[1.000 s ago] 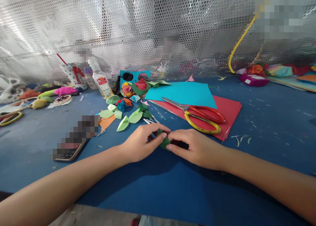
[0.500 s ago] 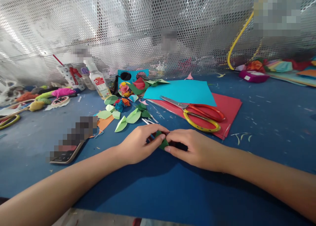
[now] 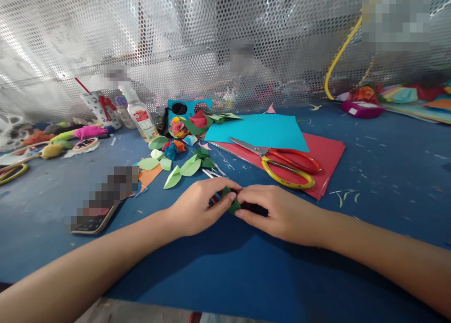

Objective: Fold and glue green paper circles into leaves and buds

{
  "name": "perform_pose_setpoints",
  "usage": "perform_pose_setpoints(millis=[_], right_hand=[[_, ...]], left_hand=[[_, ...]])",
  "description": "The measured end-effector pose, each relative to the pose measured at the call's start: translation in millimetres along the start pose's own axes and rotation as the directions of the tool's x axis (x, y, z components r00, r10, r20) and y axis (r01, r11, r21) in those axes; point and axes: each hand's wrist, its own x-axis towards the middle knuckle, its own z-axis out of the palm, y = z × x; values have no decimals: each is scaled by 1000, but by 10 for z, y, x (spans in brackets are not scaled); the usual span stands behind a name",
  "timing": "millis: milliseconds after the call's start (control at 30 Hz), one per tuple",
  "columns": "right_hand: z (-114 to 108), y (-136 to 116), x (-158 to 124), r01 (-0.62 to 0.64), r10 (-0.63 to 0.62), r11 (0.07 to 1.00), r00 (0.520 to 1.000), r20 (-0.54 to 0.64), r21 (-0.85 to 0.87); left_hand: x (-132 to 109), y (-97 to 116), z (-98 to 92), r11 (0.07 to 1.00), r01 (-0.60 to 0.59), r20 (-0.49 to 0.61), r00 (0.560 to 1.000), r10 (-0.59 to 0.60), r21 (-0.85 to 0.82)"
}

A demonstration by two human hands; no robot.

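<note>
Between my two hands is a small piece of dark green paper [image 3: 232, 207], largely covered by the fingers. My left hand [image 3: 197, 205] pinches it from the left with thumb and fingertips. From the right, my right hand [image 3: 278, 212] grips its edge, thumb below and fingers above. Just beyond the hands lie light green paper leaves [image 3: 190, 166] and dark green paper leaves [image 3: 206, 159]. Scissors [image 3: 287, 165] with one red and one yellow handle rest on red paper [image 3: 329, 156] and a turquoise sheet [image 3: 257, 131].
A phone [image 3: 100, 219] lies on the left by orange paper [image 3: 151, 176]. A glue bottle [image 3: 141, 118] and a patterned cup [image 3: 100, 109] stand behind. Paper flowers [image 3: 178, 127] sit near the perforated metal wall [image 3: 211, 31]. A purple object [image 3: 362, 109] is at far right.
</note>
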Motion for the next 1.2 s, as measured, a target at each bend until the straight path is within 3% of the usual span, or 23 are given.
perform_pose_setpoints(millis=[1200], right_hand=[[-13, -3, -3, 39, -39, 999, 998, 49, -6]], left_hand=[[18, 12, -26, 997, 60, 125, 990, -65, 41]])
